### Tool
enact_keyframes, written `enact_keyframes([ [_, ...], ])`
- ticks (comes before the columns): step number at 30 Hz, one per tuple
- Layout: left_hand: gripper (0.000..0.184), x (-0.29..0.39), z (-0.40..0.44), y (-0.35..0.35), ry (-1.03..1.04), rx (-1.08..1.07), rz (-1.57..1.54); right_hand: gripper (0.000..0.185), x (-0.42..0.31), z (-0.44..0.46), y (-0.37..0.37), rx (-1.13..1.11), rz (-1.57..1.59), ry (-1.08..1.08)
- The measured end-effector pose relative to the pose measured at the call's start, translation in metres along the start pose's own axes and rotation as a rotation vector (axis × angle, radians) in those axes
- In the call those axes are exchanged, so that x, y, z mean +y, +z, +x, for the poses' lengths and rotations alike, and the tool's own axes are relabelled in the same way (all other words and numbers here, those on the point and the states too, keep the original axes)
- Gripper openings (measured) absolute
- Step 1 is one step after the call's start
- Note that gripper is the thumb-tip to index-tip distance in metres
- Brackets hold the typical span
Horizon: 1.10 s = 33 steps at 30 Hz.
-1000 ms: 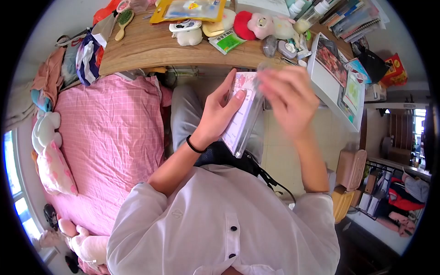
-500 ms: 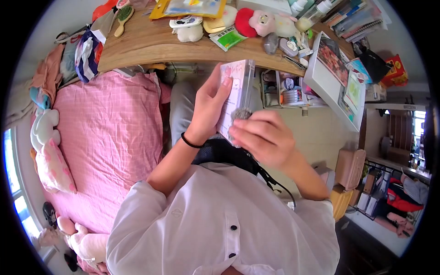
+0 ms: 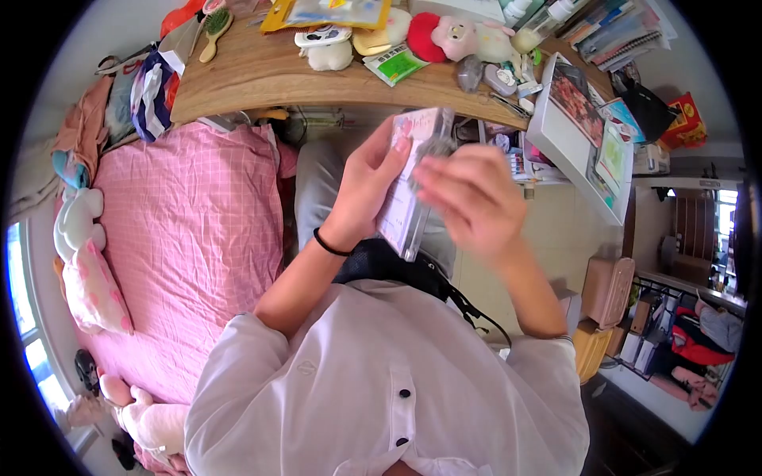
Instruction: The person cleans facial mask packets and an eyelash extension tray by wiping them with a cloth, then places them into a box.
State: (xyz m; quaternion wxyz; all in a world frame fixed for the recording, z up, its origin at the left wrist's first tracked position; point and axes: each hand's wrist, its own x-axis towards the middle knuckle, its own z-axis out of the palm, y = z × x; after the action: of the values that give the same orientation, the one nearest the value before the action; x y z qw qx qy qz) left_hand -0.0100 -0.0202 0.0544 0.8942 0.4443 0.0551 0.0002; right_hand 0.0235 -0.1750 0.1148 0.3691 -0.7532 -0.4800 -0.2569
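Note:
My left hand (image 3: 367, 178) is closed round the left side of a flat, pink-and-lilac printed box (image 3: 403, 216) with a clear, see-through edge. The thumb lies across its printed face. The box is tilted upright above my lap. In my right hand (image 3: 480, 194) a grey fuzzy wad (image 3: 435, 148), like a bit of cloth or scouring pad, is pinched between the fingertips. The wad presses on the box's right edge near its upper end. Part of the wad is hidden behind the fingers, which are slightly blurred.
Ahead is a wooden desk (image 3: 262, 83) with plush toys (image 3: 456, 37), a green packet (image 3: 394, 63) and a hairbrush (image 3: 214, 33). A white tray (image 3: 583, 178) juts over its right end. To the left lies a pink bed (image 3: 182, 238); a pink suitcase (image 3: 607, 292) stands right.
My right hand has slid the grey wad up along the box's edge, from the lower end to near the top. The left hand still holds the box, which is turned slightly.

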Motion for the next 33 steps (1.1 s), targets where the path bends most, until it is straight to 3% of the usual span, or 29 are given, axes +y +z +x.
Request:
enact_keyframes([
  [5, 0.044, 0.001, 0.003, -0.002, -0.068, 0.037, -0.041, 0.04, -0.017, -0.013, 0.003, -0.044, 0.181, -0.048],
  [11, 0.038, 0.0, 0.006, 0.002, -0.132, 0.088, -0.022, 0.041, -0.022, -0.018, -0.001, -0.055, 0.158, -0.073],
  [16, 0.049, -0.011, 0.001, 0.008, 0.015, 0.006, -0.013, 0.036, -0.006, -0.007, -0.009, -0.012, 0.021, 0.044],
  [20, 0.058, -0.017, -0.004, -0.001, 0.089, -0.048, 0.104, 0.036, 0.008, 0.006, -0.017, 0.051, -0.03, 0.015],
  [24, 0.055, -0.015, -0.005, -0.009, 0.183, -0.078, 0.237, 0.033, 0.008, 0.017, -0.026, 0.092, 0.029, 0.002],
  [26, 0.046, -0.011, -0.006, -0.014, 0.277, -0.109, 0.381, 0.031, 0.003, 0.019, -0.031, -0.102, 0.46, 0.053],
  [29, 0.048, -0.001, -0.008, -0.021, 0.198, -0.186, 0.466, 0.029, -0.007, 0.02, -0.031, -0.164, 0.539, 0.03],
  [31, 0.046, -0.007, -0.004, -0.02, 0.281, -0.139, 0.484, 0.028, -0.007, 0.019, -0.028, -0.159, 0.535, 0.052],
  [33, 0.039, -0.008, -0.003, -0.02, 0.421, -0.249, 0.621, 0.027, 0.006, 0.015, -0.02, -0.138, 0.336, 0.054],
])
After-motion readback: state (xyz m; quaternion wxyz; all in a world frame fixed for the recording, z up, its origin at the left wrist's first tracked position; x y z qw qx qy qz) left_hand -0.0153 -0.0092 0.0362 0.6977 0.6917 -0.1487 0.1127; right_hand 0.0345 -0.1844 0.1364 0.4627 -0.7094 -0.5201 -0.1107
